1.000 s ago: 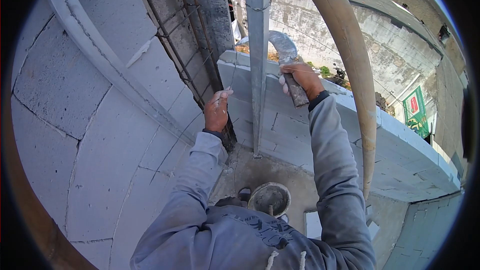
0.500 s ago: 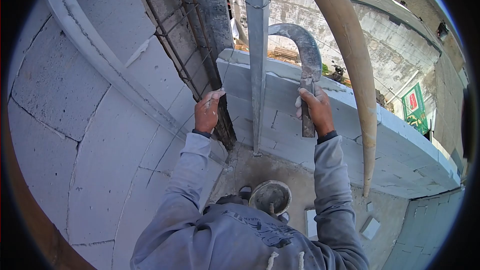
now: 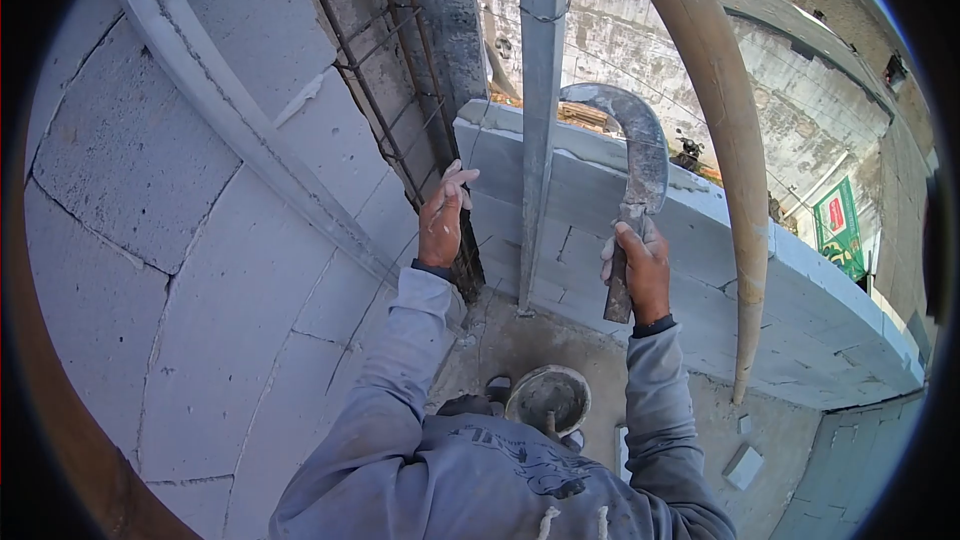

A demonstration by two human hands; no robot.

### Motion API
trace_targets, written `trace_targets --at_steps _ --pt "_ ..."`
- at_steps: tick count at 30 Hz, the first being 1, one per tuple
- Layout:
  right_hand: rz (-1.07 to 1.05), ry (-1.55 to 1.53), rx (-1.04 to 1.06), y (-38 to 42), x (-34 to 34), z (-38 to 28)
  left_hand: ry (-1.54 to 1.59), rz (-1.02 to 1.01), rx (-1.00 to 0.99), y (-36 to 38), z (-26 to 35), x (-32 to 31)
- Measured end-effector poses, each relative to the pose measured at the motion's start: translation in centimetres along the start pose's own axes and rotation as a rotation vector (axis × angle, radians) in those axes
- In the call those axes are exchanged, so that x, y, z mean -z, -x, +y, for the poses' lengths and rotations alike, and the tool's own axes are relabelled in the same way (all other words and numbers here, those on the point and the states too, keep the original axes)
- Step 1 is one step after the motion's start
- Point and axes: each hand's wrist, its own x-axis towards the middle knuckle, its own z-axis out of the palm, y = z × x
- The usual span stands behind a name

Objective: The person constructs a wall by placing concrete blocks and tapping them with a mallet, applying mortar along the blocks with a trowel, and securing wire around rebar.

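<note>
My right hand (image 3: 648, 275) is wrapped around the dark handle of a sickle (image 3: 648, 155). Its broad, grey-smeared blade curves up and to the left, reaching over the low block wall (image 3: 620, 202). At the left, my left hand (image 3: 441, 225) is held up with fingers stretched and nothing in them, pale residue on the fingertips. It is near the vertical rebar (image 3: 400, 90) at the wall corner. Between my hands stands an upright pale post (image 3: 540, 130). Wet mortar (image 3: 690, 180) shows along the low wall's top.
A large block wall (image 3: 230, 250) rises on the left, crossed by a pale slanted bar (image 3: 250, 130). A wooden pole (image 3: 725, 100) stands right of the sickle. On the floor are a bucket (image 3: 548, 400) and a block piece (image 3: 743, 467). A green banner (image 3: 840, 230) hangs outside.
My right hand and the sickle have moved lower and slightly right, with the handle now tilted. My left hand's fingers have stretched out further. The view has shifted slightly.
</note>
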Motion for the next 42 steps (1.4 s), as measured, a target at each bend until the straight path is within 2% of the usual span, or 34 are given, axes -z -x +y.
trace_targets --at_steps 3,5,6,8,12,14,16,18,20,22,23,25,26,28,29,33,36,37,42 --pt "0.072 0.015 0.005 3.0 0.9 1.4 0.181 -0.057 0.039 -1.2 -0.1 -0.3" --pt "0.139 0.039 0.033 5.0 1.8 2.8 0.406 -0.095 -0.037 -2.1 -0.2 -0.4" --pt "0.142 0.040 0.027 6.0 2.6 4.1 0.408 -0.098 -0.031 -1.9 -0.2 -0.6" --pt "0.219 0.260 0.147 8.3 3.9 6.4 0.522 0.028 0.104 -1.3 0.1 -0.8" --pt "0.260 0.369 0.166 13.6 4.6 6.3 0.588 0.116 0.063 1.5 -1.6 0.3" --pt "0.262 0.719 0.453 14.9 5.0 5.8 0.556 0.275 0.207 1.9 -0.5 0.2" --pt "0.207 0.701 0.519 14.6 4.3 4.3 0.607 0.258 0.135 2.0 -0.2 0.6" --pt "0.144 0.680 0.575 15.1 3.4 4.3 0.681 0.456 0.255 3.1 0.4 0.9" --pt "-0.003 0.639 0.333 15.0 2.7 6.7 0.598 0.432 0.285 4.7 -1.7 0.9" --pt "-0.029 0.687 0.396 15.3 1.3 8.6 0.367 0.300 0.524 5.7 -3.4 0.7" --pt "-0.031 0.707 0.379 15.2 0.3 9.3 0.371 0.304 0.515 6.0 -3.6 1.1" --pt "-0.028 0.648 0.426 14.1 -2.1 9.0 0.266 0.079 0.724 6.0 -2.4 2.1" --pt "-0.024 0.588 0.459 13.4 -3.5 9.0 0.255 0.076 0.727 6.0 -1.8 2.5" --pt "-0.010 0.508 0.506 10.6 -6.3 9.1 0.169 0.128 0.514 5.7 -0.8 3.0" --pt "-0.037 0.489 0.464 8.7 -7.2 10.3 0.173 0.123 0.504 5.5 -1.0 3.3" --pt "-0.033 0.438 0.312 4.0 -11.8 11.3 0.123 0.093 0.551 5.6 -2.6 4.3" --pt "-0.004 0.392 0.302 2.1 -14.6 7.9 0.097 0.103 0.652 5.7 -3.2 4.3" --pt "-0.009 0.359 0.239 1.5 -15.4 6.3 0.081 0.100 0.654 5.6 -3.3 4.3" --pt "0.048 0.269 0.234 -1.6 -17.4 4.6 0.074 0.039 0.651 5.5 -3.6 4.9"
